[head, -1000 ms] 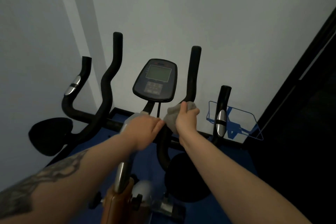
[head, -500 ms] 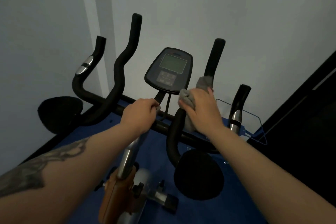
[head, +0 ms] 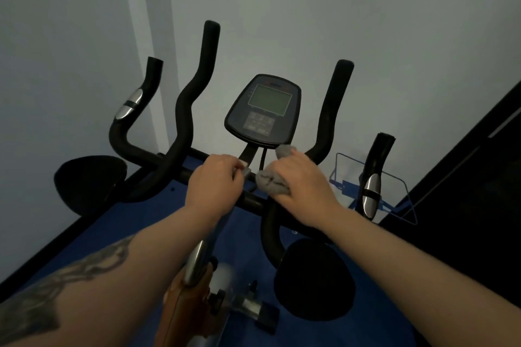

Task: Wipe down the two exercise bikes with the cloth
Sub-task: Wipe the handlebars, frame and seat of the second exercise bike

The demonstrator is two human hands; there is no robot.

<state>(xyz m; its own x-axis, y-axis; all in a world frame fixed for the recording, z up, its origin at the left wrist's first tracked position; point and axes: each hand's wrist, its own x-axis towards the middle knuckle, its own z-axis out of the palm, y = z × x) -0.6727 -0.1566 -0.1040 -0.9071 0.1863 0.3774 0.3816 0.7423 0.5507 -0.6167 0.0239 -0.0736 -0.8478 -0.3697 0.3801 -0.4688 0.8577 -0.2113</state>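
You face a pale grey wall (head: 366, 8) with a lighter vertical strip on its left part, and under the machine lies a blue floor mat (head: 135, 234) edged by a dark border. A dark panel, perhaps a door, fills the right edge, though the dim light makes that hard to settle. The exercise bike (head: 183, 110) in front of you has black foam handlebars that curve upward, with silver sensor plates on the outer grips, and a dark console (head: 263, 110) with a greenish screen and a keypad between them. Two round black pads sit low on either side. Your right hand (head: 304, 180) has its fingers curled round the grey cloth (head: 272, 182), bunched and pressed against the crossbar just right of the console stem. Your left hand (head: 215, 180) grips the crossbar beside the stem, fingers wrapped over it, close to the cloth. A blue wire holder (head: 406, 191) stands on the right behind the outer grip.
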